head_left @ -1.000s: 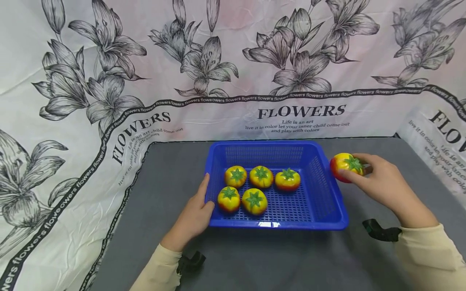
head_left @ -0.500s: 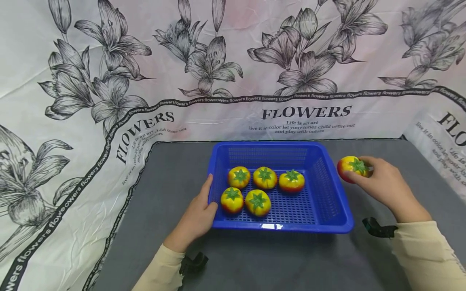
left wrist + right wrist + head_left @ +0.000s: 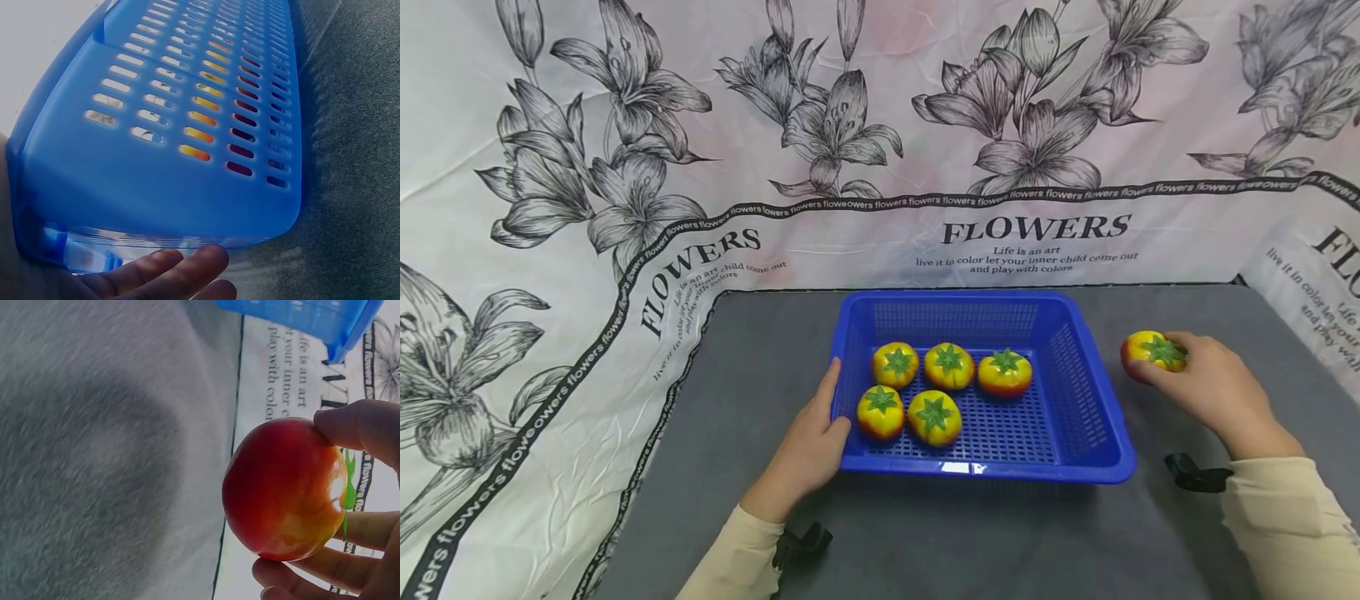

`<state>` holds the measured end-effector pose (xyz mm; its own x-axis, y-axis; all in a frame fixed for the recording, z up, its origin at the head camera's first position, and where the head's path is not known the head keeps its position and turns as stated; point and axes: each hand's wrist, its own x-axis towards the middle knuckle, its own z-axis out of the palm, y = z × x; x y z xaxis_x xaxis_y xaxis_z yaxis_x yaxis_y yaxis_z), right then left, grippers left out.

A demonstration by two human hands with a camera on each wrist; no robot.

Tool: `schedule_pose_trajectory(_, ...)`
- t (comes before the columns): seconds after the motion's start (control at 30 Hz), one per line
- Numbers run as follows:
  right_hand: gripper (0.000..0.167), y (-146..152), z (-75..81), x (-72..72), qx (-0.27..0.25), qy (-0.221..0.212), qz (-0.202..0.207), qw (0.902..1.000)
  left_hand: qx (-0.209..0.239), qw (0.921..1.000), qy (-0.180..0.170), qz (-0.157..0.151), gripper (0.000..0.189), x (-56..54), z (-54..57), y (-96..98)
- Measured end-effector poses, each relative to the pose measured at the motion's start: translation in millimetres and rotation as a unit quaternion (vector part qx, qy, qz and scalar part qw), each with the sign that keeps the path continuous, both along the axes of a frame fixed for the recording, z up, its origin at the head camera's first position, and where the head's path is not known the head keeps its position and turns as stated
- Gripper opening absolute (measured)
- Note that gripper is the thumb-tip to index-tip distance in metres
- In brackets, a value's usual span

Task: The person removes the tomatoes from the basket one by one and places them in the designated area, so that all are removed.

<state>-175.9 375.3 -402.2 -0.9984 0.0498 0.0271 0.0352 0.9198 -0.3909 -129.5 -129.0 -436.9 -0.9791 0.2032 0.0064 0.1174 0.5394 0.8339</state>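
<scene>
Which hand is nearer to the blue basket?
Left. The left hand holds the blue basket at its left edge; the right hand is beyond its right side, apart from it, holding a red-and-yellow fruit.

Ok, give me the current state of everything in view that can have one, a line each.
Blue plastic basket: upright, open on top, partly filled.
Five yellow-red tomatoes: whole, inside the basket, three behind two, green tops up.
Sixth tomato: whole, gripped outside the basket, to its right.
Left hand: holding the basket's left side.
Right hand: gripping the sixth tomato.
Floral cloth: hanging, creased in places.
</scene>
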Motion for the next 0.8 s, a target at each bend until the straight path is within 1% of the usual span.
schedule_pose_trajectory(0.1, 0.081, 6, -2.3, -1.5, 0.002, -0.001, 0.003, 1.0000, 0.005, 1.0000, 0.000, 0.001, 0.079, 0.7, 0.1, 0.4)
schedule_pose_trajectory(0.37, 0.084, 20, -10.0, -2.6, 0.006, -0.016, -0.010, 0.9998, 0.011, 0.9999, -0.004, -0.002, 0.079, 1.3, 0.7, 1.3)
schedule_pose_trajectory(0.67, 0.082, 31, -21.3, -7.0, 0.014, -0.025, -0.002, 0.9996, 0.022, 0.9997, -0.011, 0.000, 0.079, 1.3, -1.2, 1.4)
schedule_pose_trajectory(0.8, 0.082, 37, -26.6, -10.9, 0.018, -0.025, -0.004, 0.9995, 0.024, 0.9997, -0.007, 0.001, 0.079, 0.6, -0.8, 1.4)
